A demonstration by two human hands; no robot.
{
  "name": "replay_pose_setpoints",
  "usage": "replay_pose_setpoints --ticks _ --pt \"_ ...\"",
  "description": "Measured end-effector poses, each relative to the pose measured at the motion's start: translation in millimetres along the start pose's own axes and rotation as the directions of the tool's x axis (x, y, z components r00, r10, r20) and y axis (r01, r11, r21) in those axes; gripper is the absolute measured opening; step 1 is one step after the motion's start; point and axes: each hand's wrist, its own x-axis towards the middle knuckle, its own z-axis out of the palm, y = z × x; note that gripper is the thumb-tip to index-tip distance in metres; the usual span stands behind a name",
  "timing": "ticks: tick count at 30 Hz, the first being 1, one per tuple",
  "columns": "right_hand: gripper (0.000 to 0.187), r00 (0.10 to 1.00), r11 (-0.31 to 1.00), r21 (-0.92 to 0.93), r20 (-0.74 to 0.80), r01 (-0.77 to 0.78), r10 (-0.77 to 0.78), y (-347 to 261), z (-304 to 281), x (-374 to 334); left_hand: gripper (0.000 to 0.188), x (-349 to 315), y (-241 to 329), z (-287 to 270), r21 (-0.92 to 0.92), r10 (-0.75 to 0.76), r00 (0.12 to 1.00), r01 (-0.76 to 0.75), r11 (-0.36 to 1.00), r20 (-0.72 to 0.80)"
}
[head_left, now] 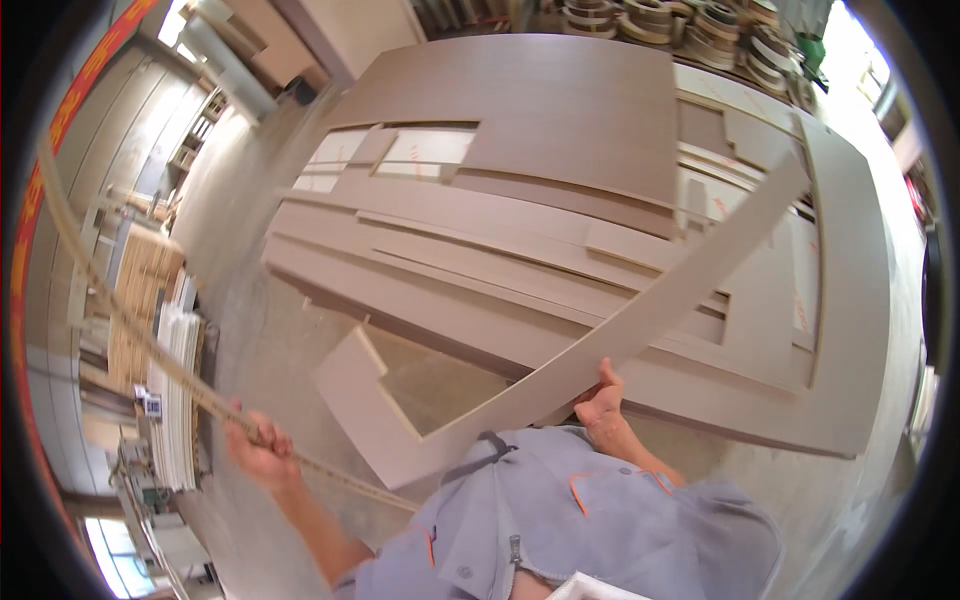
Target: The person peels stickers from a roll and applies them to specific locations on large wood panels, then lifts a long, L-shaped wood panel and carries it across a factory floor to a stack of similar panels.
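Observation:
My left hand [262,450] is closed round a long narrow wooden strip [180,375]. The strip slants from the upper left down to near my waist. At the middle of its near edge, a large L-shaped greyish-beige board [690,280] is gripped by my right hand [600,400], thumb on top and the other fingers mostly hidden. One long arm of this board reaches over the stack to the far right. Its short, notched end [365,410] hangs in front of me to the left. Beneath the long arm lies a stack of cut panels [520,110].
Loose strips and cut-outs lie on the stack, whose near edge faces me. To the left stand piled boards [145,290] and white panels [178,400]. Coiled rolls of banding [650,20] sit at the back. Concrete floor [260,340] shows between the stack and the piles.

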Motion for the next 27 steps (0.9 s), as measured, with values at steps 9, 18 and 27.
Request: replay_pose_setpoints --ticks 9,18,27 --pt "0.034 0.984 0.966 0.203 0.04 0.161 -0.172 49 98 62 0.045 112 -12 38 -0.151 0.076 0.918 -0.018 0.988 0.389" --pt "0.03 0.926 0.908 -0.413 0.367 0.074 0.091 78 166 194 0.046 170 -66 67 -0.151 0.035 0.823 0.062 0.987 0.567" --pt "0.031 0.779 -0.036 -0.842 0.513 0.538 -0.362 18 105 201 0.04 194 -100 75 -0.132 0.036 0.8 0.054 0.99 0.598"
